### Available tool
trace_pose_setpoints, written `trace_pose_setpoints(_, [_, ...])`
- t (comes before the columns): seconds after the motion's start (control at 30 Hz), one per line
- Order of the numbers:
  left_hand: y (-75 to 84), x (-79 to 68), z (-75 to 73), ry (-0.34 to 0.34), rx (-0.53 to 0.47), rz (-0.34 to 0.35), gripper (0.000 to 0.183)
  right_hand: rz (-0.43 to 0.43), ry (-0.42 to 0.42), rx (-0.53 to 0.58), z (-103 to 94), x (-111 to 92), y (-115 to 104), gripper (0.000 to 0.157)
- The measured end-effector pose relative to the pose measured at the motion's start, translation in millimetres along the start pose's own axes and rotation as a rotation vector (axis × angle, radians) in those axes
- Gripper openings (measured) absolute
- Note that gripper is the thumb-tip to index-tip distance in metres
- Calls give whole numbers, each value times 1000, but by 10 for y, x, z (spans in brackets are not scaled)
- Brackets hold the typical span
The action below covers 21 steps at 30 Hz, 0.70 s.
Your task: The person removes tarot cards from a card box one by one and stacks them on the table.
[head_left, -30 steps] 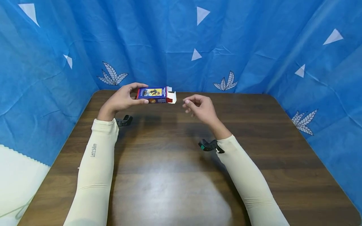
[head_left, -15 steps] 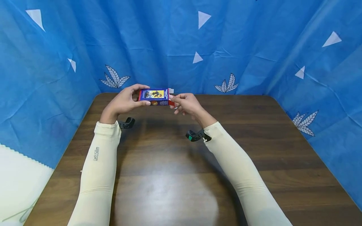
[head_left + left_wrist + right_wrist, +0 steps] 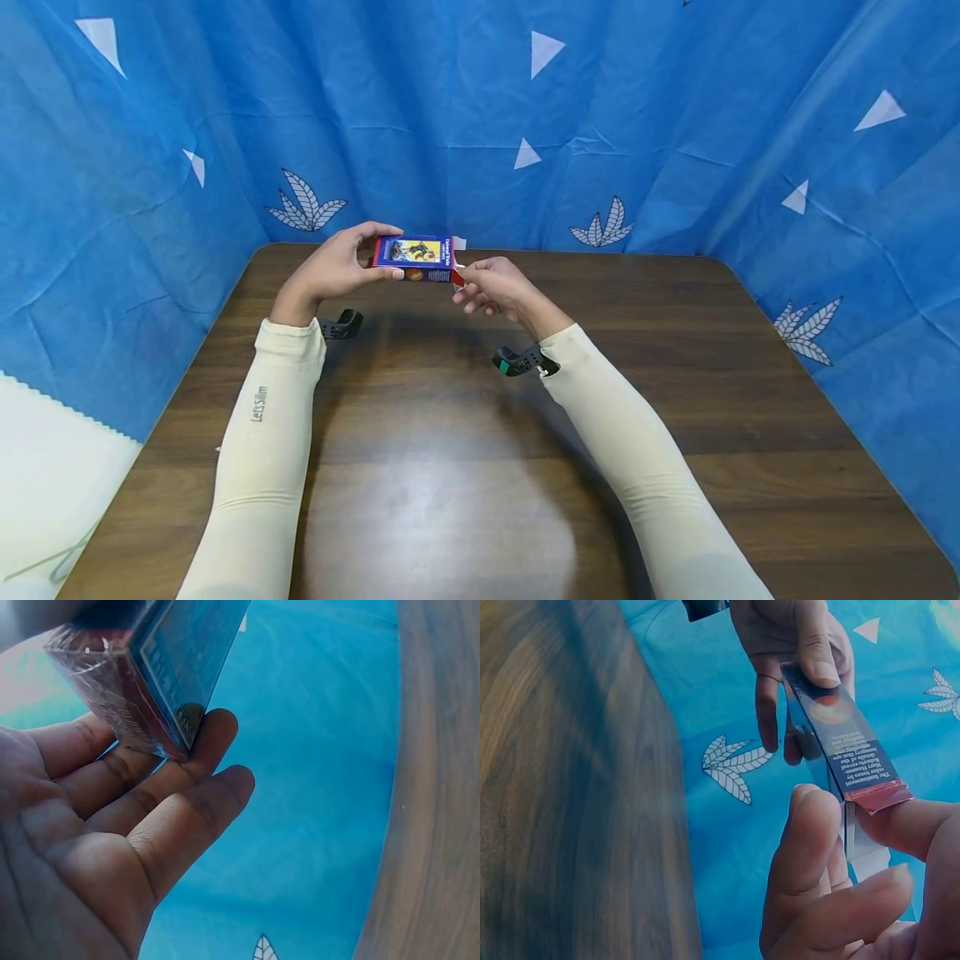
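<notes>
A blue and red tarot card box [image 3: 415, 252] with a yellow picture is held level above the back of the table. My left hand [image 3: 335, 265] grips its left end between thumb and fingers; in the left wrist view the box end [image 3: 112, 697] still has clear plastic wrap. At the other end the flaps stand open, the red flap [image 3: 881, 796] bent outward. My right hand [image 3: 501, 287] is at that open end, its thumb [image 3: 911, 825] against the red flap and its index finger across from it, pinching there. What lies inside the box is hidden.
A brown wooden table [image 3: 420, 467] stretches below both arms. Blue curtain [image 3: 465, 108] with white triangles and leaf prints hangs close behind and beside it. A white cloth [image 3: 52, 475] lies at the left edge. Black straps [image 3: 517, 360] hang at both wrists.
My right hand has come left from apart to the box's open end, and its thumb has shifted slightly down along the flap. The left hand and box have moved a little right.
</notes>
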<state>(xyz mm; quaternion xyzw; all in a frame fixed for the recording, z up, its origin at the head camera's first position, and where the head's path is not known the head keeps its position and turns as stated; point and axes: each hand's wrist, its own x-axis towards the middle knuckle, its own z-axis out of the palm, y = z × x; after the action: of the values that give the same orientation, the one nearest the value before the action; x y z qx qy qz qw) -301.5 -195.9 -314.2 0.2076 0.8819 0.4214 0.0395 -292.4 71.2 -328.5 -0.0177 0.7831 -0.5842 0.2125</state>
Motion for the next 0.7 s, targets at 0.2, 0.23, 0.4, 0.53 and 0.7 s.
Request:
trace_pose_setpoints(0.2, [-24,8,-1,8,0,11,66,-7,18,3,-7,15,-2,31])
trace_pose_setpoints(0.23, [-27,7,-1,7,-1,10,67,-7,23,7,-14,12,1,30])
trace_pose_setpoints(0.4, [-40,0,-14,7,-6,-18,69,-12,62,32,-82,-7,33,30])
trace_pose_setpoints(0.53, [-50,9,-20,11,-5,-26,69,-11,116,77,-159,-43,63,31])
trace_pose_setpoints(0.7, [-47,11,-16,20,-17,-18,68,-14,122,120,-202,-93,84,38])
